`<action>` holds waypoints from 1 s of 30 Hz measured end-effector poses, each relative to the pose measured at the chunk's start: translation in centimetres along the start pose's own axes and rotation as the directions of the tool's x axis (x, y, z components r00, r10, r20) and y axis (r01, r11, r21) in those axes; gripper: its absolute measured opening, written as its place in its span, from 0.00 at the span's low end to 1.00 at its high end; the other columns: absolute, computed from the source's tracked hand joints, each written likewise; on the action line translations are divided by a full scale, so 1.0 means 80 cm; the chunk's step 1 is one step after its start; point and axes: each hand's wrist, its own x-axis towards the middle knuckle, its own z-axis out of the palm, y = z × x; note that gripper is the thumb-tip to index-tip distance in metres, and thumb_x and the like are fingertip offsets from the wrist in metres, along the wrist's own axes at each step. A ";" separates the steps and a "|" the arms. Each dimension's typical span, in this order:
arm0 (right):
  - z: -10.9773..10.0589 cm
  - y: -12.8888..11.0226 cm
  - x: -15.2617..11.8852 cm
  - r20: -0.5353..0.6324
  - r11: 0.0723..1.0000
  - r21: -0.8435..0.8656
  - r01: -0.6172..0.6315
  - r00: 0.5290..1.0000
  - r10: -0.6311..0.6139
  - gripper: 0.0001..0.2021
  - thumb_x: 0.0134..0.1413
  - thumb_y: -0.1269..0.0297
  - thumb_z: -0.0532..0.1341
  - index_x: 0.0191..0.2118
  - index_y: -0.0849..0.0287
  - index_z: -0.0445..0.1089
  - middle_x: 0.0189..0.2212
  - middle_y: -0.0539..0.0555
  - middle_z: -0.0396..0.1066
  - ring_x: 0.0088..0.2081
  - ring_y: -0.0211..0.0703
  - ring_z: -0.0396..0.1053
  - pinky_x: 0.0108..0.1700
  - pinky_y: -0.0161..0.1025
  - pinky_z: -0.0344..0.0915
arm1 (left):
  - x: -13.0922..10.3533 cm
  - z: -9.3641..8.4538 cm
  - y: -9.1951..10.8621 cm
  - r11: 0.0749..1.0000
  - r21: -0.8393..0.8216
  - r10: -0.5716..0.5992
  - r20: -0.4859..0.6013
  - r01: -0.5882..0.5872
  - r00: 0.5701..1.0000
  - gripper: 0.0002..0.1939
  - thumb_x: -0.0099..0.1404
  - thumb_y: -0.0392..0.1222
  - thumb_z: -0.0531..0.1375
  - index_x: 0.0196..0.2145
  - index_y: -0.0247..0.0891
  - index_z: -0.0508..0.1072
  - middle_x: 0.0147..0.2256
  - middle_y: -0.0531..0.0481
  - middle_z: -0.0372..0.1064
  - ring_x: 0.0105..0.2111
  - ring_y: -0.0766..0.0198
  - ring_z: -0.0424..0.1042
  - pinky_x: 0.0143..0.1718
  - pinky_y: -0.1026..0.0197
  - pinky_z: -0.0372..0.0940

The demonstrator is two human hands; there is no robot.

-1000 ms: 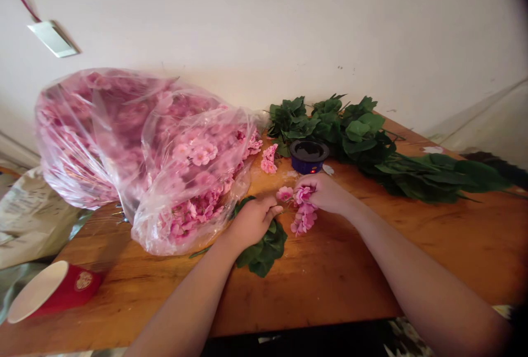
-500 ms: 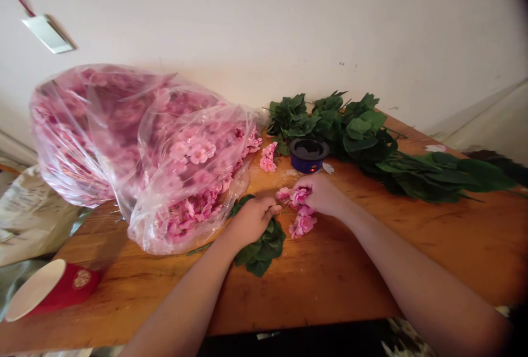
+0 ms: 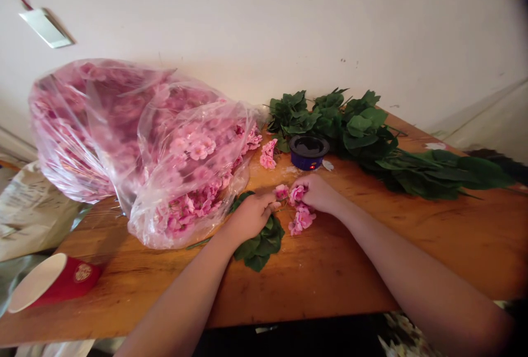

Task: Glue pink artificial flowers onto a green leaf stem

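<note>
My left hand [image 3: 253,215] is closed in a pinch above a bunch of green artificial leaves [image 3: 262,244] on the wooden table. A thin stem runs from its fingertips toward the pink artificial flowers [image 3: 301,219]. At the right of these flowers, my right hand [image 3: 315,192] is closed on the upper blossoms, its fingertips partly hidden. Just behind it stands a small dark blue pot [image 3: 308,160] with a black rim, dark contents and a lit red light. A loose pink flower cluster [image 3: 268,153] lies left of the pot.
A clear plastic bag [image 3: 144,148] full of pink flowers fills the table's left side. Green leaf stems [image 3: 363,131] lie along the back right. A red paper cup [image 3: 61,283] lies on its side at the front left. The wall [image 3: 350,27] rises behind.
Both hands stay nearly where they were, with the right hand's fingers shifted slightly around the pink flowers. The whole view has moved a little.
</note>
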 end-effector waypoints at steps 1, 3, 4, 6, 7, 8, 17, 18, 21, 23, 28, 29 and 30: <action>0.000 0.001 0.001 0.011 1.000 0.021 -0.006 1.000 0.006 0.13 0.35 0.76 0.52 0.22 0.59 0.74 0.19 0.50 0.74 0.21 0.38 0.68 0.25 0.32 0.60 | 0.000 0.000 0.000 1.000 0.003 0.005 0.003 -0.005 1.000 0.12 0.70 0.40 0.48 0.38 0.40 0.72 0.29 0.51 0.70 0.31 0.63 0.67 0.37 0.63 0.59; 0.001 0.003 0.001 0.029 0.998 0.057 -0.026 0.999 0.024 0.13 0.34 0.76 0.52 0.22 0.59 0.74 0.19 0.49 0.73 0.20 0.37 0.67 0.23 0.32 0.59 | -0.001 0.000 -0.001 1.000 0.012 0.018 0.005 -0.018 1.000 0.12 0.70 0.39 0.49 0.39 0.40 0.72 0.30 0.51 0.70 0.32 0.64 0.67 0.37 0.63 0.59; 0.001 0.004 0.002 0.037 0.997 0.066 -0.041 0.999 0.039 0.13 0.34 0.75 0.52 0.22 0.60 0.74 0.18 0.49 0.72 0.19 0.37 0.66 0.21 0.31 0.58 | -0.001 0.000 -0.002 1.000 0.018 0.019 0.003 -0.019 1.000 0.11 0.69 0.39 0.49 0.38 0.39 0.71 0.30 0.51 0.70 0.32 0.64 0.67 0.37 0.64 0.59; 0.000 0.006 0.002 0.050 0.995 0.078 -0.070 0.997 0.066 0.12 0.34 0.75 0.53 0.22 0.60 0.73 0.17 0.49 0.71 0.17 0.36 0.64 0.19 0.31 0.56 | -0.002 0.001 -0.004 0.999 0.029 0.014 -0.002 -0.014 1.000 0.11 0.69 0.38 0.50 0.36 0.38 0.71 0.30 0.51 0.70 0.31 0.64 0.67 0.36 0.64 0.58; -0.001 0.007 0.002 0.059 0.993 0.086 -0.081 0.995 0.076 0.11 0.35 0.74 0.53 0.23 0.60 0.73 0.17 0.48 0.71 0.17 0.36 0.63 0.19 0.31 0.55 | -0.002 0.001 -0.004 0.999 0.030 0.012 -0.004 -0.012 1.000 0.10 0.69 0.38 0.50 0.36 0.38 0.71 0.29 0.51 0.69 0.31 0.65 0.67 0.36 0.64 0.58; -0.001 0.008 0.002 0.072 0.991 0.099 -0.088 0.994 0.081 0.10 0.35 0.73 0.54 0.23 0.60 0.73 0.16 0.48 0.70 0.16 0.35 0.63 0.18 0.31 0.55 | -0.002 0.001 -0.005 1.000 0.026 0.011 -0.006 -0.010 1.000 0.10 0.69 0.38 0.50 0.35 0.38 0.71 0.29 0.52 0.69 0.30 0.65 0.66 0.35 0.65 0.58; -0.019 0.005 0.003 0.057 0.997 0.078 -0.027 0.998 0.023 0.07 0.38 0.70 0.59 0.26 0.60 0.74 0.19 0.49 0.72 0.21 0.37 0.65 0.24 0.32 0.59 | -0.002 -0.008 0.000 0.984 -0.162 -0.087 -0.072 0.074 0.994 0.18 0.69 0.48 0.49 0.25 0.36 0.66 0.23 0.56 0.59 0.26 0.68 0.60 0.30 0.66 0.55; -0.022 0.004 0.002 0.044 0.998 0.058 -0.012 0.999 0.009 0.07 0.38 0.70 0.59 0.26 0.60 0.75 0.21 0.50 0.73 0.22 0.37 0.66 0.25 0.32 0.60 | -0.002 -0.011 0.000 0.981 -0.173 -0.104 -0.079 0.089 0.991 0.19 0.69 0.49 0.49 0.25 0.36 0.66 0.23 0.56 0.59 0.26 0.68 0.60 0.30 0.66 0.55; -0.033 0.000 -0.001 0.011 1.000 0.003 0.017 1.000 -0.017 0.09 0.38 0.71 0.57 0.25 0.60 0.75 0.23 0.51 0.75 0.25 0.39 0.68 0.28 0.33 0.61 | -0.003 -0.019 -0.005 0.979 -0.162 -0.142 -0.095 0.125 0.985 0.14 0.67 0.48 0.52 0.29 0.37 0.68 0.25 0.56 0.62 0.27 0.68 0.61 0.30 0.66 0.55; -0.040 -0.003 -0.004 -0.011 1.000 -0.018 0.019 1.000 -0.019 0.08 0.38 0.71 0.57 0.25 0.60 0.74 0.22 0.50 0.74 0.24 0.38 0.68 0.27 0.32 0.61 | -0.005 -0.022 -0.009 0.976 -0.142 -0.180 -0.099 0.165 0.979 0.09 0.63 0.45 0.57 0.36 0.38 0.70 0.27 0.56 0.64 0.28 0.68 0.62 0.30 0.65 0.55; -0.050 -0.009 -0.017 0.098 0.991 -0.055 -0.121 0.987 0.126 0.06 0.43 0.65 0.59 0.23 0.59 0.72 0.14 0.49 0.67 0.17 0.38 0.64 0.20 0.32 0.57 | -0.008 -0.020 -0.011 0.966 -0.032 -0.259 -0.050 0.257 0.965 0.09 0.59 0.41 0.60 0.38 0.38 0.73 0.25 0.56 0.67 0.26 0.67 0.64 0.27 0.65 0.53; -0.052 -0.011 -0.020 0.148 0.985 -0.079 -0.155 0.975 0.166 0.07 0.44 0.63 0.60 0.22 0.59 0.71 0.14 0.49 0.67 0.16 0.39 0.64 0.19 0.33 0.57 | -0.008 -0.019 -0.009 0.967 0.004 -0.256 -0.041 0.257 0.966 0.06 0.60 0.41 0.59 0.34 0.38 0.73 0.25 0.55 0.67 0.26 0.66 0.65 0.27 0.64 0.53; -0.053 -0.014 -0.024 0.186 0.979 -0.112 -0.173 0.964 0.191 0.08 0.45 0.61 0.60 0.22 0.59 0.70 0.14 0.50 0.67 0.17 0.40 0.65 0.20 0.34 0.58 | -0.008 -0.017 -0.008 0.967 0.039 -0.250 -0.039 0.251 0.968 0.06 0.61 0.41 0.58 0.31 0.38 0.73 0.26 0.54 0.68 0.26 0.66 0.65 0.28 0.64 0.54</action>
